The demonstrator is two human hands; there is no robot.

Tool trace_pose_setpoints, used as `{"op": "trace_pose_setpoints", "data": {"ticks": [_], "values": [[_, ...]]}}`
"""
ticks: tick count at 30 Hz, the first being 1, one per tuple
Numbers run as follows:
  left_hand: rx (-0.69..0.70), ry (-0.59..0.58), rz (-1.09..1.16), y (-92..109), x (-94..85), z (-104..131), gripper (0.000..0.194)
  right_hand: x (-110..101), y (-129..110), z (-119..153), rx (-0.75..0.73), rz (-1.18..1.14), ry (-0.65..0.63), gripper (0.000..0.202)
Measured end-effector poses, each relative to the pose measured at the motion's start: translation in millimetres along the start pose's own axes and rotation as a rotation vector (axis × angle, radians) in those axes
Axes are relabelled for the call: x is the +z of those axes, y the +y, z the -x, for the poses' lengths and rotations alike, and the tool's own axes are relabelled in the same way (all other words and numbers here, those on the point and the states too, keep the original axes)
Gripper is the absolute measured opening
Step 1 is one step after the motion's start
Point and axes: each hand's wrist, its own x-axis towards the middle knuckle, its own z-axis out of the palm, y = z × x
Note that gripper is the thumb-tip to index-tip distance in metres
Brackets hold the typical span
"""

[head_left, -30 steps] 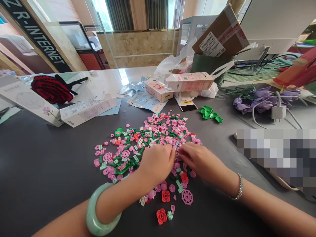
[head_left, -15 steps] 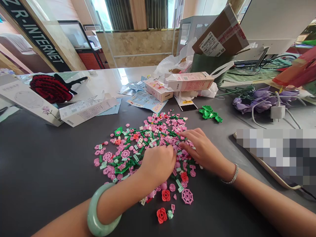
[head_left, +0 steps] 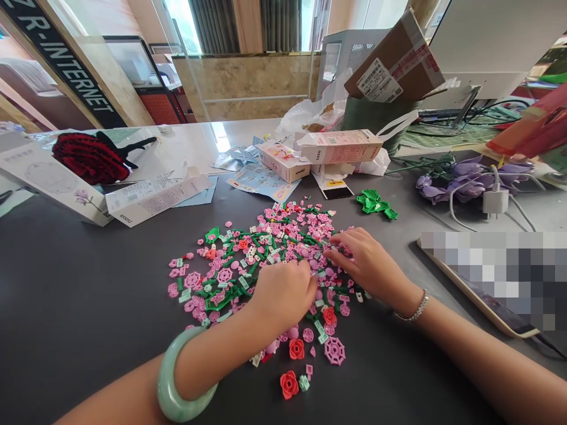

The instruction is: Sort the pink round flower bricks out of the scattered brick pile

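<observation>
Small pink, green, mint and white toy building bricks lie in a wide loose pile on the dark table. Over the middle of the pile is my left hand, its fingers curled in and pressed together; whatever they hold is hidden. At the pile's right edge my right hand rests low, thumb and fingers apart, touching or just above pink bricks. Near the front lie a red flower piece, a second red flower piece and a pink web-shaped piece.
Green leaf pieces sit beyond my right hand. Behind the pile are a pink box, blue paper sheets and a white box. To the right are a tablet-like device, a white charger and purple flowers.
My right hand has shifted slightly to the right, away from my left hand. A few small bricks by its palm now show. My left hand stays nearly in place, still curled.
</observation>
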Motion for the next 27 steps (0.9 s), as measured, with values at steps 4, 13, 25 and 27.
{"op": "trace_pose_setpoints", "data": {"ticks": [4, 13, 25, 27], "values": [[0.001, 0.005, -0.005, 0.5, 0.5, -0.2, 0.033, 3.3, -1.7, 1.7, -0.074, 0.060, -0.014, 0.049], [0.011, -0.003, 0.001, 0.1, 0.8, 1.8, 0.031, 6.2, -7.4, 5.4, -0.088, 0.153, -0.155, 0.059], [0.011, 0.003, -0.004, 0.2, 1.8, 0.7, 0.035, 2.2, -1.3, 0.8, -0.002, 0.010, -0.009, 0.021], [0.012, 0.005, -0.002, 0.3, 1.8, 1.1, 0.035, 1.3, -0.7, 0.8, -0.006, -0.002, -0.027, 0.021]]}}
